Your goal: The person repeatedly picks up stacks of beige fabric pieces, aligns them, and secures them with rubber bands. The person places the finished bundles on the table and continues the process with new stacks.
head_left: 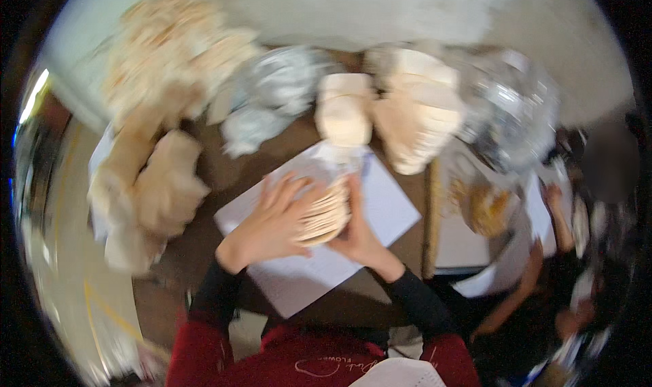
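Note:
Between my two hands is a stack of thin, cream-coloured rounded pieces (324, 216), tilted, with its layered edges showing. My left hand (272, 217) is wrapped over its left side, fingers slightly spread. My right hand (358, 229) presses against its right side, the thumb and fingers partly hidden. Under the hands lies a large white sheet of paper (295, 282) set askew on the dark brown table (200, 232). Just beyond the sheet stands a similar pale stack (345, 112). Motion blur hides what the pieces are made of.
Farther right are more pale stacks (421, 108) and a clear plastic bag (513, 105). Left of centre sits a greyish plastic bag (285, 81). A big heap of pale pieces (173, 47) fills the back left. At right, a co-worker's arms (519, 288) reach near a yellowish bundle (490, 210).

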The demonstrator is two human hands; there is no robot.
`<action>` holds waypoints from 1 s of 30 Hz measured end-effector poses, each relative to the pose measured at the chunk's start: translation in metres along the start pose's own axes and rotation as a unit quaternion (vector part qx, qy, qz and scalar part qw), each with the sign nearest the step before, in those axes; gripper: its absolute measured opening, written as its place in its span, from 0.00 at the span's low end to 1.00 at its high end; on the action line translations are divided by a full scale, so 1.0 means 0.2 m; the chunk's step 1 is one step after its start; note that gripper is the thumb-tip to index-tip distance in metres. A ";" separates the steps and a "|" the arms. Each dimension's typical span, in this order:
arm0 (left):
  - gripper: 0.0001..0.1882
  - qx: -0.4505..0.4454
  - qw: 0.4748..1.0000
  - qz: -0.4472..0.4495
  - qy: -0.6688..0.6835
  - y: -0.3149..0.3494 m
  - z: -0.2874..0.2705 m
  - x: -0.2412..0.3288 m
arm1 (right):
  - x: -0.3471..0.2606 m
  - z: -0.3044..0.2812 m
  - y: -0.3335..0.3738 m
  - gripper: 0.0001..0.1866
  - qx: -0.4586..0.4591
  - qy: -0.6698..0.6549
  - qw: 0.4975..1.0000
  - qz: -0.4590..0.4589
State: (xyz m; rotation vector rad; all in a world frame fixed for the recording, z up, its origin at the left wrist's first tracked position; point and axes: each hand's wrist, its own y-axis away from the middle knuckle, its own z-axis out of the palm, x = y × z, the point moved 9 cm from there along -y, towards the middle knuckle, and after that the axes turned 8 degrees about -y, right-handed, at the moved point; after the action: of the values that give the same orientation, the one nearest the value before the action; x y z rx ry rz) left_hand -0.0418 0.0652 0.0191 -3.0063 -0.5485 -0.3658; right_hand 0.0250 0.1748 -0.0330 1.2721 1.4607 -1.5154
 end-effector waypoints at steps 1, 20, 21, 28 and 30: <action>0.56 -0.026 0.999 -0.022 -0.024 0.01 -0.01 0.00 | 0.01 0.05 0.00 0.61 -0.018 -0.015 1.000 -0.005; 0.61 0.036 0.984 0.054 0.165 -0.09 0.29 -0.60 | -0.04 0.08 -0.04 0.50 0.084 -0.020 0.983 -0.161; 0.60 0.047 0.985 0.042 0.158 -0.09 0.24 -0.53 | -0.05 0.07 -0.05 0.50 0.084 -0.022 0.984 -0.157; 0.56 0.108 0.978 -0.002 0.181 -0.10 0.16 -0.22 | -0.01 0.03 -0.04 0.46 0.105 -0.099 0.988 -0.056; 0.55 0.123 0.973 -0.008 0.193 -0.08 0.15 -0.16 | 0.01 0.05 -0.01 0.46 0.130 -0.166 0.977 -0.034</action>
State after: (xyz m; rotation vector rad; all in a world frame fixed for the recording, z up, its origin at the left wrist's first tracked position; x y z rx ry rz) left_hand -0.0699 0.0721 -0.0176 -2.5992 -0.5354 -0.7977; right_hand 0.0203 0.1663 -0.0355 1.0529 1.1275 -1.9087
